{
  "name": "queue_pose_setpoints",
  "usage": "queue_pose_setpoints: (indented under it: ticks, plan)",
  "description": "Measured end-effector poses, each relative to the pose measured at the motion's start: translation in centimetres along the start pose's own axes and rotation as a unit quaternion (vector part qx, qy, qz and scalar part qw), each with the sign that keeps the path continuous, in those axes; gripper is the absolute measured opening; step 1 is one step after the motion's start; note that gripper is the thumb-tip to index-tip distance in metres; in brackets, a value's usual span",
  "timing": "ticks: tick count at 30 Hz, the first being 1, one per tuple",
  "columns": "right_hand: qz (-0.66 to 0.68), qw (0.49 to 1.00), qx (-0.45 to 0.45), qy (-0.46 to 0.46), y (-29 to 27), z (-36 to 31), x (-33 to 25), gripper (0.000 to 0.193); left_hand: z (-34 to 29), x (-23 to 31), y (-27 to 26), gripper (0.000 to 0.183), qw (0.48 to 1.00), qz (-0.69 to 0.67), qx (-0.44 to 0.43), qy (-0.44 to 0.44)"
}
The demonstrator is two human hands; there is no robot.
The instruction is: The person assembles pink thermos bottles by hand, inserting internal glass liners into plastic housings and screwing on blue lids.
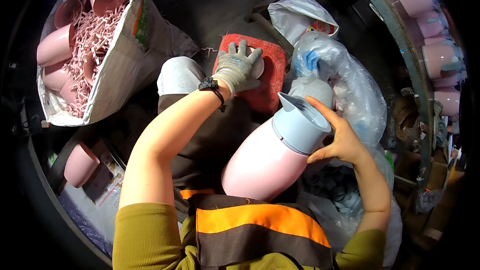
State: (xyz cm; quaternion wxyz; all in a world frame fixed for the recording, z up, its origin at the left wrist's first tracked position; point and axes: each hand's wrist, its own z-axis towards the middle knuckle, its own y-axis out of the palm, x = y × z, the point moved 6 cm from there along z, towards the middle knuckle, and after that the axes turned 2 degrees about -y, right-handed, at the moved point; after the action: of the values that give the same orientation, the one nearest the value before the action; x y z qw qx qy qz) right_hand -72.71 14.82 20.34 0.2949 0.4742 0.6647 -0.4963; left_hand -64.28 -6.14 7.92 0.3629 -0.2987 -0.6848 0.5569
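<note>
A pink vacuum jug [265, 157] with a grey-blue spouted lid [305, 122] lies tilted across my lap, its top toward the upper right. My bare right hand [337, 137] is closed around the lid end, fingers over the top and thumb near the collar. My gloved left hand [235, 70] is open, fingers spread over a red fuzzy pad [275, 70]. Partly under that hand is a pale round disc [257, 64]; the glove hides the rest of it, and I cannot tell whether it is gripped.
At the left stands a white woven sack [107, 82] of pink jug bodies and small pink pieces. Another pink body [81, 165] lies below it. Clear plastic bags [357, 87] bulge at the right, one with grey parts [340, 190]. Pink jugs [440, 60] line a metal-edged rack.
</note>
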Motion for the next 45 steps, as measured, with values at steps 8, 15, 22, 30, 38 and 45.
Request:
queue_pose_setpoints:
  ticks: [8,15,22,30,38,45]
  plan:
    - [-0.123,0.973,0.153,-0.121,-5.8,1.2,-2.9,0.115,-1.9,-7.5,-4.7,0.086,0.961,-0.231,0.102,-0.114]
    - [-0.336,0.882,0.219,-0.246,-3.7,9.8,-3.7,0.113,-5.5,-12.0,-13.8,0.086,0.889,-0.355,0.268,-0.106]
    - [-0.313,0.912,0.159,-0.214,-3.3,10.2,-3.7,0.112,-6.6,-1.8,-21.8,0.078,0.901,-0.304,0.288,0.113]
    - [-0.215,0.942,0.170,-0.192,-5.7,8.5,-0.1,0.092,-4.1,4.2,-19.3,0.079,0.961,-0.063,0.219,0.156]
    - [-0.303,0.931,0.191,-0.077,-4.9,6.9,1.9,0.033,-3.9,5.6,-20.3,0.075,0.968,-0.058,0.177,0.168]
    - [-0.332,0.908,0.231,-0.108,-5.0,7.1,3.5,0.034,-4.1,7.3,-30.8,0.061,0.925,-0.280,0.166,0.196]
